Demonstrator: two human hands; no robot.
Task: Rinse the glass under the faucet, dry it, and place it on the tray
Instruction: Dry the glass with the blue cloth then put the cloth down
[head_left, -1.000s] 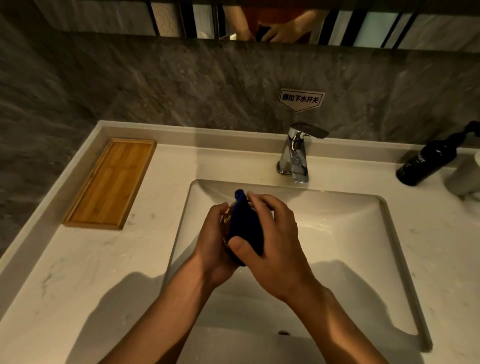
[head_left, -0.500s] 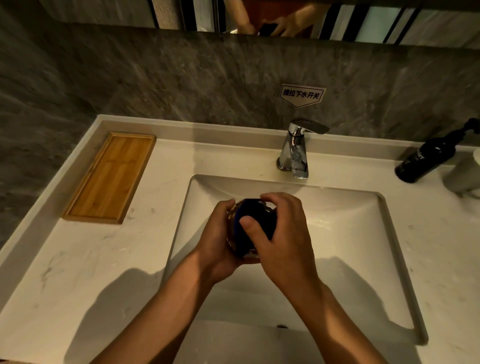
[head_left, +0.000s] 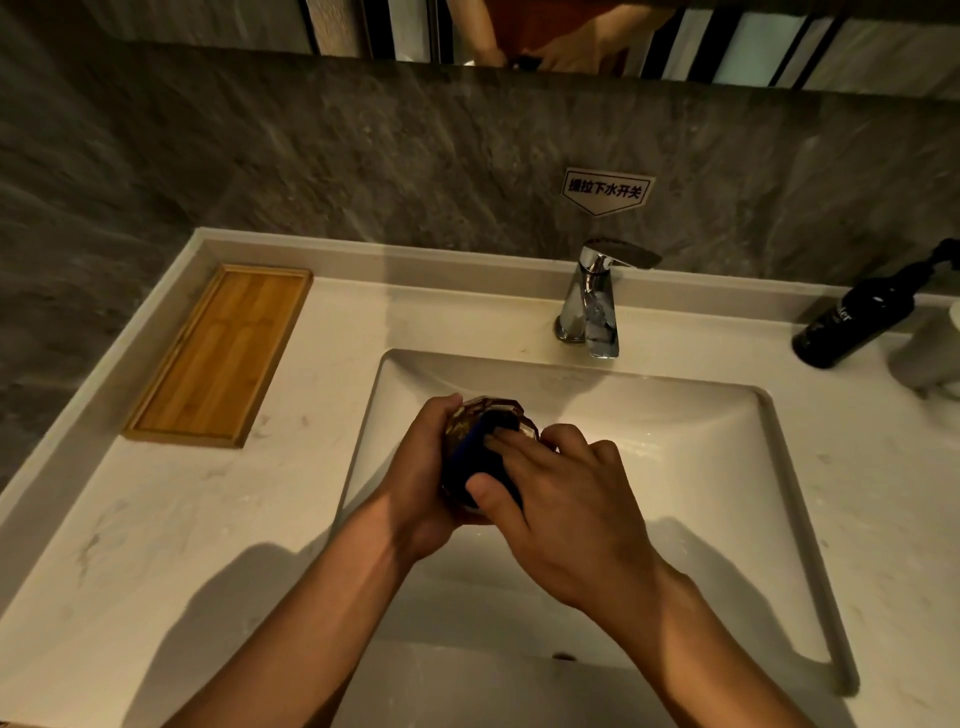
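A faceted clear glass lies on its side over the sink basin, its mouth turned away from me. My left hand wraps around its left side. My right hand presses a dark blue cloth into and over the glass, fingers at the rim and thumb on the cloth. Most of the glass is hidden by the hands and the cloth. The chrome faucet stands behind the basin with no water running. A bare bamboo tray rests on the counter at the back left.
A black pump bottle leans at the back right, next to a pale cup at the frame's edge. A white sign is stuck on the grey stone wall. A mirror strip runs along the top.
The blue cloth, bunched up on the glass a second ago, is now pushed into the glass. The glass has turned so that its faceted rim shows. Both hands stay over the basin.
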